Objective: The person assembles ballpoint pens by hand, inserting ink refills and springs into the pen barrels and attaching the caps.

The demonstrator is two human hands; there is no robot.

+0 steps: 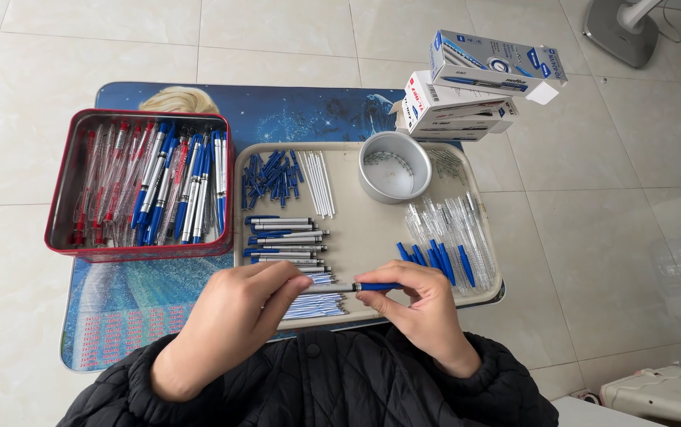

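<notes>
Pen (356,287), blue-tipped with a silvery barrel, lies level between both hands over the near edge of the beige tray (356,237): the left hand (234,316) pinches the barrel end, the right hand (419,304) pinches the blue end. Far right, white-and-blue rectangular pen boxes (467,91) sit stacked beside a round grey tin (393,166). Left stands a red tin (139,186) of finished pens.

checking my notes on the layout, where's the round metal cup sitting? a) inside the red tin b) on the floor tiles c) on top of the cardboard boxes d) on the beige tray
d: the round metal cup stands on the beige tray, near its far edge, between the white refills and the clear barrels, apart from the red tin.
</notes>
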